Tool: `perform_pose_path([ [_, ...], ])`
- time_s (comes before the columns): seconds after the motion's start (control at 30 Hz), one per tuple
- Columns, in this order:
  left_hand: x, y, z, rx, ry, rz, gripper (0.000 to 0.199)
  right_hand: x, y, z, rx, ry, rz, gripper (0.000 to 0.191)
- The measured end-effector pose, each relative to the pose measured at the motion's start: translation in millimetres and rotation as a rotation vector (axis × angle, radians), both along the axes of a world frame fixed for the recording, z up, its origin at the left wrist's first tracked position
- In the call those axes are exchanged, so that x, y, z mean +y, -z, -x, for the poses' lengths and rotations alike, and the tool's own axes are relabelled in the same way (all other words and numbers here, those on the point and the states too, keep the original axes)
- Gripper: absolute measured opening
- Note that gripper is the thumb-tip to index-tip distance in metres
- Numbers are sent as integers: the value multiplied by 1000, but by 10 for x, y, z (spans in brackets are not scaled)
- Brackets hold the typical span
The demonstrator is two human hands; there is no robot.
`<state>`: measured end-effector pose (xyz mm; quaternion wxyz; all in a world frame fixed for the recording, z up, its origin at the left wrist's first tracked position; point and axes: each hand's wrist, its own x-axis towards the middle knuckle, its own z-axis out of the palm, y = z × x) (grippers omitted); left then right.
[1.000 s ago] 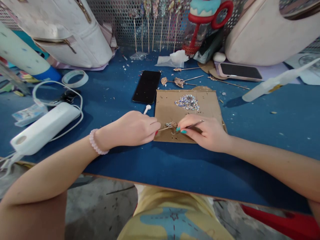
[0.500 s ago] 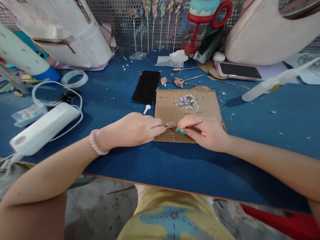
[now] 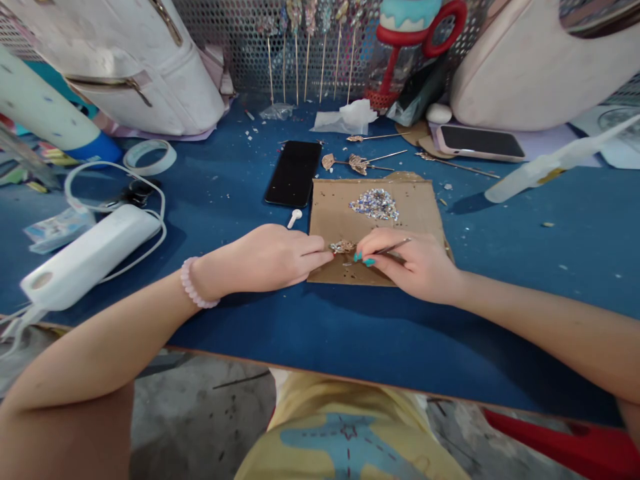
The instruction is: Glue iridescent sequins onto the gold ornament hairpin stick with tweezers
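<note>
A piece of brown cardboard (image 3: 330, 207) lies on the blue table, with a heap of shiny small stones (image 3: 376, 204) on its upper part. Near its front lies a small glittering ornament (image 3: 342, 247) between my hands. My left hand (image 3: 280, 259), a beaded bracelet on the wrist, pinches the ornament's left end with closed fingers. From the right, my right hand (image 3: 407, 263) holds a thin metal tool (image 3: 395, 246) in a pinch, its fingertips close to the ornament. The tool's tip is too small to make out.
A black phone (image 3: 293, 173) and a white earbud (image 3: 295, 217) lie left of the cardboard. Leaf-shaped ornaments on sticks (image 3: 358, 164) lie behind it. A white power bank (image 3: 90, 257) with a cable is at left, a glue bottle (image 3: 530, 175) at right.
Both hands stay in nearly the same place. The ornament and the tool in my right hand have shifted very slightly.
</note>
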<state>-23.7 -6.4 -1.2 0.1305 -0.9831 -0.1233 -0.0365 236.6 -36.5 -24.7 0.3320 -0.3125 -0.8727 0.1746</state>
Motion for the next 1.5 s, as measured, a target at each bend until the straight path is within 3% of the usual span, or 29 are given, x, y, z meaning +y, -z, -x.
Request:
perform_pose_path([
  [0.63, -1, 27, -19, 15, -22, -7, 34, 6, -15, 19, 44, -53, -7, 11],
  [1.0, 4, 44, -39, -40, 17, -4, 31, 46, 26, -23, 42, 144, -11, 10],
  [1.5, 2, 51, -27, -5, 10, 16, 32, 65, -17, 105, 8, 3, 51, 13],
])
